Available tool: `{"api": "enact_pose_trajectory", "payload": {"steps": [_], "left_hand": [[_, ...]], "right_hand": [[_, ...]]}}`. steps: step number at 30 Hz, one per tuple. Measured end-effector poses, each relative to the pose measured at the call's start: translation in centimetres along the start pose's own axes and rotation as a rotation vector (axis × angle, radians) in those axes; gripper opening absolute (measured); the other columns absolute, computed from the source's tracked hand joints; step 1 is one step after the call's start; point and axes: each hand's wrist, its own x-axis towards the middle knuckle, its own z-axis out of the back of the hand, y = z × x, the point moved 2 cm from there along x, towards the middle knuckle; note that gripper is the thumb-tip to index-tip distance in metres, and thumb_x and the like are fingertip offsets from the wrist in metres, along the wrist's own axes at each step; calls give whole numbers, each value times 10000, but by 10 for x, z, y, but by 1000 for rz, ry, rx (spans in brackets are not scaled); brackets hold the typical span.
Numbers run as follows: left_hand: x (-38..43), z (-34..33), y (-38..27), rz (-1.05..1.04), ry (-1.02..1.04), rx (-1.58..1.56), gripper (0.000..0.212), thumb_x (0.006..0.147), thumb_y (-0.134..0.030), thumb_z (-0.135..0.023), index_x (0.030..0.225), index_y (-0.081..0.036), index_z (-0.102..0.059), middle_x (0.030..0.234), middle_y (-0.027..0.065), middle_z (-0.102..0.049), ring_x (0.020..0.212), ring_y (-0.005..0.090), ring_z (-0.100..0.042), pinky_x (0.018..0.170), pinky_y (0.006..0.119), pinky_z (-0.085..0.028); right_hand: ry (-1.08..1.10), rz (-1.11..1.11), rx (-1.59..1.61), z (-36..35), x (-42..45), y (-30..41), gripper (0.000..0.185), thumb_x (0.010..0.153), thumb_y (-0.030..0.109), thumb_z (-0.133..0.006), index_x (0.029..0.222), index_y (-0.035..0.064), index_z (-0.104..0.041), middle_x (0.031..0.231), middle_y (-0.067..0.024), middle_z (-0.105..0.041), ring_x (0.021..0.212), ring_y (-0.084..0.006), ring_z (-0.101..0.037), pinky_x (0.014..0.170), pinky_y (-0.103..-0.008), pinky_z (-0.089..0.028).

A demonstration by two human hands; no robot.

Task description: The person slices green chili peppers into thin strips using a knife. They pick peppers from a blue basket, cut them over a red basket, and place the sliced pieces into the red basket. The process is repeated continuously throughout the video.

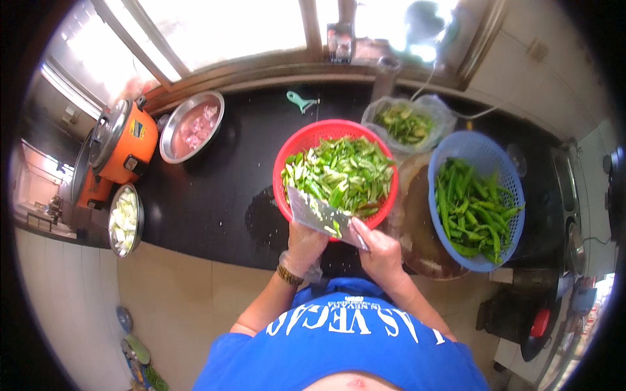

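My right hand (383,251) grips a cleaver (323,217) at its handle end, the blade tilted over the near rim of a red plastic colander (279,161). Bits of green pepper cling to the blade. My left hand (304,244), in a clear plastic glove, is just under the blade by the rim; its fingers are partly hidden, so its grip is unclear. Sliced green peppers (342,171) fill the colander. Right of it, a blue plastic colander (513,195) of whole green peppers (472,210) rests partly over a round wooden chopping board (415,220).
On the black counter (215,205) are a green peeler (299,101), a steel bowl (165,141) of raw meat in liquid, a bowl of cut white-green vegetable (123,222), and a plastic bag (442,115) of green trimmings. An orange cooker (128,141) stands at the left.
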Motion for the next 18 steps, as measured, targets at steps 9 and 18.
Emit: {"api": "enact_pose_trajectory", "payload": {"steps": [9, 18], "left_hand": [[-7, -8, 9, 299, -86, -564, 229, 988, -151, -573, 1189, -44, -557, 1021, 62, -620, 870, 123, -601, 727, 269, -504], [-9, -1, -4, 536, 1, -674, 193, 969, -204, -594, 1088, -59, -549, 760, 32, -614, 498, 93, -540, 407, 218, -421]], "right_hand": [[65, -19, -11, 3, -2, 3, 487, 774, 13, -674, 1252, 103, -662, 700, -140, -608, 621, -318, -625, 590, -412, -512], [58, 0, 11, 3, 1, 3, 509, 758, 13, -676, 1257, 111, -660, 691, -131, -603, 619, -312, -626, 586, -410, -514]]}}
